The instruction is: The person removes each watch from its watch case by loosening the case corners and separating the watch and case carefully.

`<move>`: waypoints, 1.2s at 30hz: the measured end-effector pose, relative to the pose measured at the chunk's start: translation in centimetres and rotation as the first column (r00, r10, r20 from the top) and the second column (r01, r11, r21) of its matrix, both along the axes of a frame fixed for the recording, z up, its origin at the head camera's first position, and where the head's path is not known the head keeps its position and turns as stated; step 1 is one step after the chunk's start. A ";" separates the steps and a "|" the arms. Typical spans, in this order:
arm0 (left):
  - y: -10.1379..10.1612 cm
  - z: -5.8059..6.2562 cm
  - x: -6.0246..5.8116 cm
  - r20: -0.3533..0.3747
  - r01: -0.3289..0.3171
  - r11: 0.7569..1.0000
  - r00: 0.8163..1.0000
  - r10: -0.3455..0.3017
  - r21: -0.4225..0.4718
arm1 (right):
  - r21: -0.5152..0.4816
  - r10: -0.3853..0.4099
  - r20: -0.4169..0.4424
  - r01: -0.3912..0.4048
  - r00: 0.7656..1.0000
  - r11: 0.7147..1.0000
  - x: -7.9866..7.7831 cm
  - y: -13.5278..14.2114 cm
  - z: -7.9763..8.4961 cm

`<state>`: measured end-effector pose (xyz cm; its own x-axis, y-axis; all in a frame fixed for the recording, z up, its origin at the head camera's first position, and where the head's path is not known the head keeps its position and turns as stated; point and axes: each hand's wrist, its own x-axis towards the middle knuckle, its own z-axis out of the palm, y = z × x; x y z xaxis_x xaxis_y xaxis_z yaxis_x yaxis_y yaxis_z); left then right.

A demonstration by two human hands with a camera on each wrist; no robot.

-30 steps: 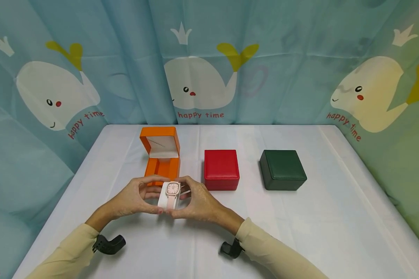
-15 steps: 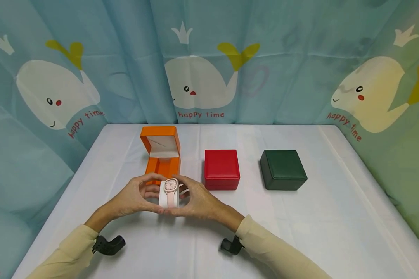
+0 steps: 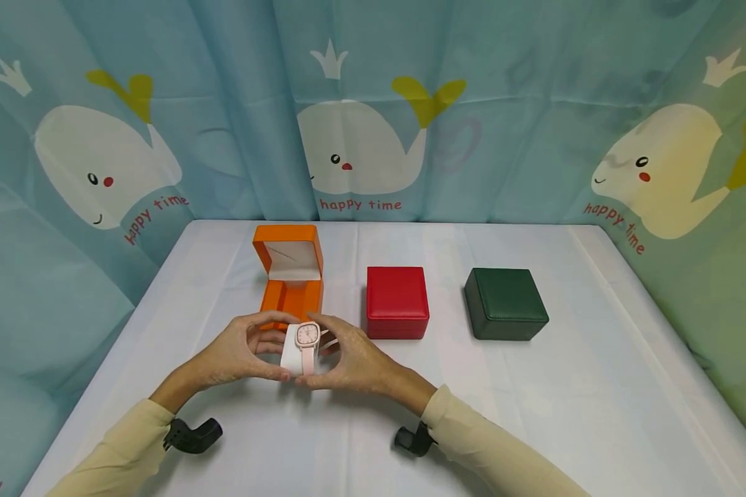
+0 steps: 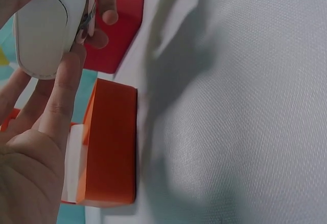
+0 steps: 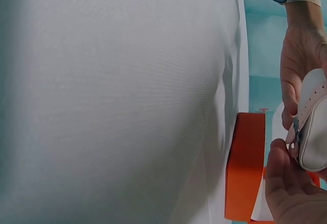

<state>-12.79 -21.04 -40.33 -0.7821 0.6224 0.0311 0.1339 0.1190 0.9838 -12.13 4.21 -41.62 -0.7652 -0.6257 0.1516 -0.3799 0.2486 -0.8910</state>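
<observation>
Pink wristwatch [image 3: 307, 343] — dial [image 3: 307, 334] just dipped toward six o'clock.
My left hand [image 3: 237, 352] and right hand [image 3: 362, 360] both grip it on its white cushion [image 3: 291, 354] — outside the open orange box [image 3: 287, 237] at twelve o'clock.

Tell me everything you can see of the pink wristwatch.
The pink wristwatch has a rounded-square, pale pink face, its time too small to read, and a leather-like strap with punched holes and a metallic buckle. It is fastened around a white cushion, face turned toward the head camera. The left hand and right hand grip the cushion from either side, on the near side of the open orange box.
</observation>
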 end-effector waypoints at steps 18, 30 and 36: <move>-0.2 -0.1 0.0 0.021 -0.019 0.999 1.000 0.018 0.039 | -0.078 -0.047 0.033 0.050 0.998 0.996 0.3 -0.1 -0.5; -0.3 -0.1 0.3 0.041 -0.064 0.998 0.997 0.063 0.008 | -0.240 0.006 0.447 0.114 0.895 0.964 0.5 -0.3 -0.2; -0.2 -0.1 0.3 0.046 -0.062 0.998 0.997 0.062 0.002 | -0.293 0.021 0.508 0.149 0.861 0.944 0.4 -0.2 -0.1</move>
<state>-12.49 -21.29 -40.42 -0.8199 0.5725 -0.0037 0.0810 0.1225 0.9892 -11.76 3.98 -41.74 -0.8261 -0.5574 -0.0826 0.1430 -0.0655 -0.9875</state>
